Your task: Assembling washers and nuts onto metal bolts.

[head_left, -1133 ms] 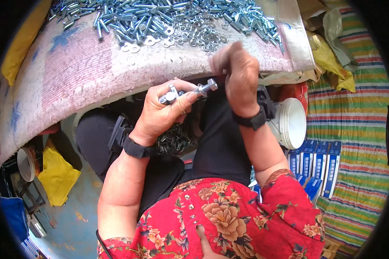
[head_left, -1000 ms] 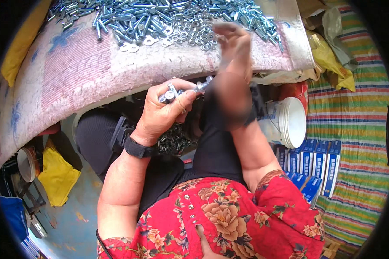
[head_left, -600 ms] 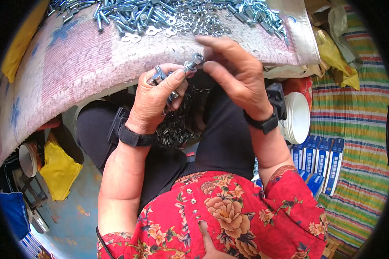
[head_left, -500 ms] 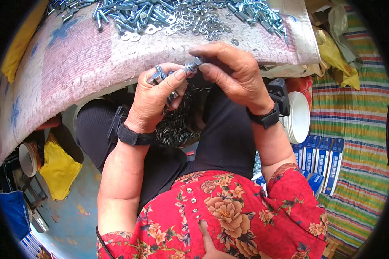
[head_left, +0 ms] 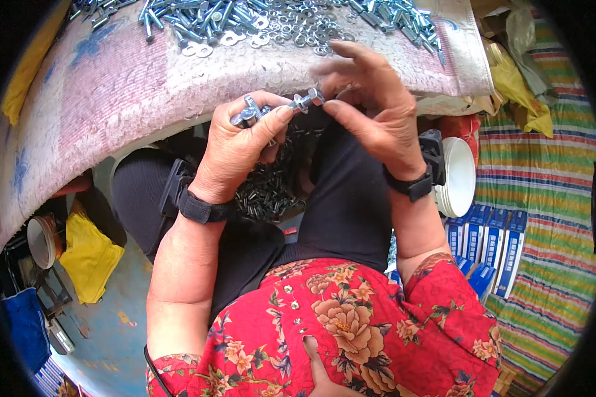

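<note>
My left hand (head_left: 233, 149) pinches a bolt (head_left: 301, 102) between thumb and forefinger, its shank tilted up toward the right. A washer and a nut (head_left: 316, 96) show toward the bolt's right end. Several more bolts (head_left: 250, 112) are tucked in the same hand, partly hidden by the fingers. Just right of the nut is my right hand (head_left: 381, 109), fingers raised and spread, partly blurred. Its thumb tip is close beside the nut; whether they touch I cannot tell. Nothing shows in this hand's grasp.
A cloth-covered surface (head_left: 132, 99) holds piles of bolts (head_left: 212, 16), flat washers (head_left: 205, 49) and spring washers (head_left: 304, 30). Between my knees, below, lies a heap of dark metal pieces (head_left: 265, 195). At right stand a white bucket (head_left: 458, 175) and blue boxes (head_left: 493, 241); yellow cloth (head_left: 89, 258) lies left.
My right fingers have opened and lifted away from the bolt's end, leaving the nut and washer more exposed. My left hand still holds the bolts in nearly the same place.
</note>
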Demonstrator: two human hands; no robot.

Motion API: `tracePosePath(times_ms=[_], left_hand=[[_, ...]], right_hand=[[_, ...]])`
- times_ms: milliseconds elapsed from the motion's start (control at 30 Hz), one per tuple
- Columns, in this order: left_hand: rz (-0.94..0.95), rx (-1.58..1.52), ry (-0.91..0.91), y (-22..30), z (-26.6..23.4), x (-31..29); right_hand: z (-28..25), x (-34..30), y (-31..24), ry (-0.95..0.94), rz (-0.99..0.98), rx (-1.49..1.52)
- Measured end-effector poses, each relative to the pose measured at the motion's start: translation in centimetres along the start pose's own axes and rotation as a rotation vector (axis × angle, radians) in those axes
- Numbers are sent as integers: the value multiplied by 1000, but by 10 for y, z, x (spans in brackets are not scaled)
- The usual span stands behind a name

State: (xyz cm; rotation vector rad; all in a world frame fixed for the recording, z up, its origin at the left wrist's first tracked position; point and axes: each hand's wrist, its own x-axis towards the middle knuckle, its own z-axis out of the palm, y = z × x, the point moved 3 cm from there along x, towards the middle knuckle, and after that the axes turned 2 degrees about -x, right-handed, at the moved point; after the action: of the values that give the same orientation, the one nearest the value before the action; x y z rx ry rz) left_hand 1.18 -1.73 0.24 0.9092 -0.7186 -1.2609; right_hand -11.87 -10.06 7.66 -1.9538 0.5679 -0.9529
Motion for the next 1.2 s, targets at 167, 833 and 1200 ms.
tracePosePath(times_ms=[167, 833, 1200], left_hand=[[-14, 4, 3, -1, -1, 0], [-42, 58, -34, -4, 0, 1], [-135, 81, -71, -6, 4, -3]], right_hand=[[-14, 1, 3, 31, 73, -224], [-7, -12, 12, -113, -75, -144], [-5, -22, 20, -12, 90, -237]])
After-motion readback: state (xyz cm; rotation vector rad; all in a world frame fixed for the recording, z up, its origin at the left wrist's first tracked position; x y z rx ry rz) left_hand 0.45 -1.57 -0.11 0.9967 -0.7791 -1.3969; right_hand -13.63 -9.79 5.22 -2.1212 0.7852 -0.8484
